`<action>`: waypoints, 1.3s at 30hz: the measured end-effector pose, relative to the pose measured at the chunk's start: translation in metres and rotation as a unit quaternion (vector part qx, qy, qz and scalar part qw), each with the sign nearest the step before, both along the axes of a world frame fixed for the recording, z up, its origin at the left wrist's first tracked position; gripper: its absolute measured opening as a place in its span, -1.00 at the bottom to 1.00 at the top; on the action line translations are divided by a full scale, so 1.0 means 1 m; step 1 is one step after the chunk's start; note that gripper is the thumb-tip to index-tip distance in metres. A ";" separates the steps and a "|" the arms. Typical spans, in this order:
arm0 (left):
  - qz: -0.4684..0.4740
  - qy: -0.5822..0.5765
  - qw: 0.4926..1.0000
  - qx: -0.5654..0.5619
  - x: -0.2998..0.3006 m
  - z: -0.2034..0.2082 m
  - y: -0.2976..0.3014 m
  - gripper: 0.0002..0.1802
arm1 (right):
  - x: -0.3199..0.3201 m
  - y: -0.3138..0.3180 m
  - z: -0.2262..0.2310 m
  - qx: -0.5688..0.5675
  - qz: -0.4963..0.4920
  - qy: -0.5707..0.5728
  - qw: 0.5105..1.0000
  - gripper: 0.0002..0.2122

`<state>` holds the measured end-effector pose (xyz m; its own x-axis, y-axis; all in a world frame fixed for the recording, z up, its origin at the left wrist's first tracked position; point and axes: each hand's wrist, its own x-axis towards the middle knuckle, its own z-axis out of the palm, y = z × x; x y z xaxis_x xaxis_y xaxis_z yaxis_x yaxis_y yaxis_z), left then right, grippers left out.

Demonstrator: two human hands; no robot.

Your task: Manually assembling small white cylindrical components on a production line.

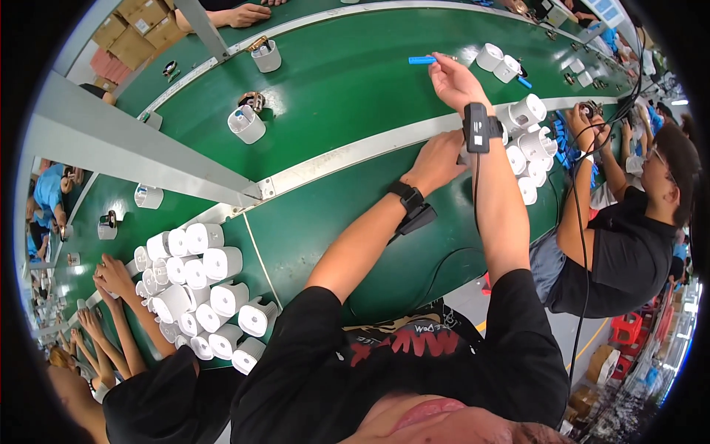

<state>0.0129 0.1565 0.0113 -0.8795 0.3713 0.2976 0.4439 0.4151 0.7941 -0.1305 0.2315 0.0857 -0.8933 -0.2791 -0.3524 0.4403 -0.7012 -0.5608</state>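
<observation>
My right hand [455, 80] reaches out over the far green surface, its fingertips closed on one end of a slim blue stick-like piece [421, 61]. Nearer to me, my left hand [438, 160] rests by the pale rail, its fingers partly hidden behind my right wrist. Whether it holds anything is hidden. Close to the right of my right forearm stands a cluster of white rounded housings [526, 111]. Two more white housings [489, 57] sit beyond, to the right of my right hand, with a blue piece [524, 82] beside them.
A pile of white housings [223, 263] lies to my left. White cups with inner parts [246, 124] stand on the green belt [347, 96]. A grey post [140, 140] crosses the left side. Dark cables [575, 222] hang at right. Co-workers sit on both sides.
</observation>
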 end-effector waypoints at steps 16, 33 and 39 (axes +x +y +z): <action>0.411 0.018 0.911 0.033 0.031 0.012 -0.172 -0.34 | 0.067 -0.101 -0.012 -0.262 0.048 0.016 0.964 -0.70; 0.350 -0.019 0.924 0.156 0.031 0.011 -0.190 -0.30 | 0.116 -0.141 -0.040 0.312 -0.089 0.368 0.871 -0.83; 0.320 -0.026 0.941 0.104 0.026 0.017 -0.186 -0.28 | 0.112 -0.131 -0.026 0.288 -0.151 0.429 0.843 -0.86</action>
<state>0.0393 -0.0299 0.0279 -0.9185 -0.3010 0.2564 0.1144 0.4183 0.9011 -0.0180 0.1005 0.0597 -0.8885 0.0029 0.4589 -0.4490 -0.2122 -0.8679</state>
